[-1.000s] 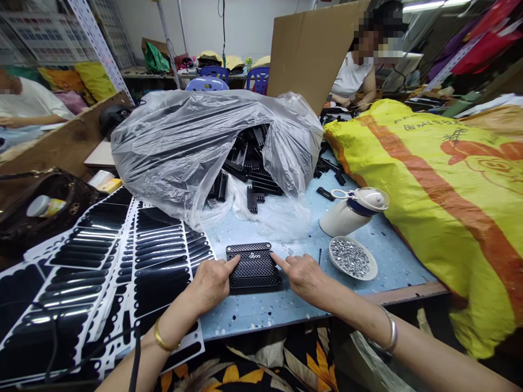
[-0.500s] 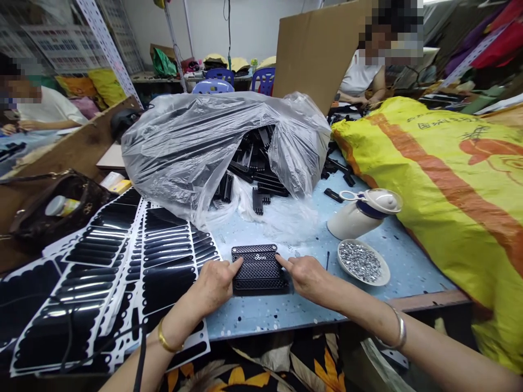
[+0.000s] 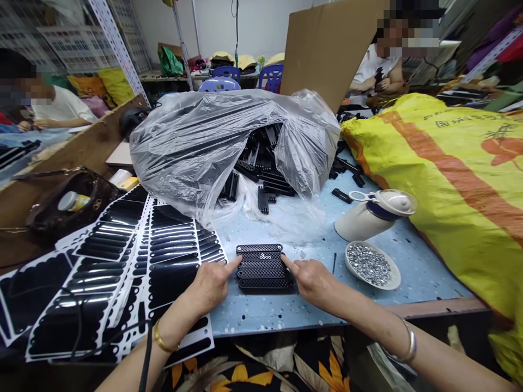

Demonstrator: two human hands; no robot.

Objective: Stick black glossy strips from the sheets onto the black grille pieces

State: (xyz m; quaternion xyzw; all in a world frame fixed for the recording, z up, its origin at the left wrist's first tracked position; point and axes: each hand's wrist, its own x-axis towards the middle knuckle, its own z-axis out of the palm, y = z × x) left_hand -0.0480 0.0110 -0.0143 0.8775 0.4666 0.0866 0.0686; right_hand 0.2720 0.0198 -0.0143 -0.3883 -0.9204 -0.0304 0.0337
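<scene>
A block of black perforated strips [image 3: 261, 268], lying side by side, rests flat on the blue speckled table [image 3: 261, 313]. Small white rings [image 3: 265, 257] mark its second strip from the far side, and a silver dot shows at each far corner. My left hand [image 3: 212, 283] is open, its index finger stretched to the left end of the second strip. At that strip's right end lies the index fingertip of my right hand [image 3: 308, 277], open too. The other fingers of both hands curl under, partly hidden. Neither hand grips the block.
A clear plastic bag [image 3: 192, 147] of black parts [image 3: 278, 177] stands behind. Printed black sheets [image 3: 174, 283] spread left. A bowl [image 3: 394, 279] of small silver pieces [image 3: 370, 264], a lidded white cup [image 3: 355, 220] and a yellow sack [image 3: 441, 179] are right. Two people sit beyond.
The camera has swung slightly left, so the scene sits further right. My left fingertip has slid outward toward the block's left edge. My right fingertip stays at the right edge.
</scene>
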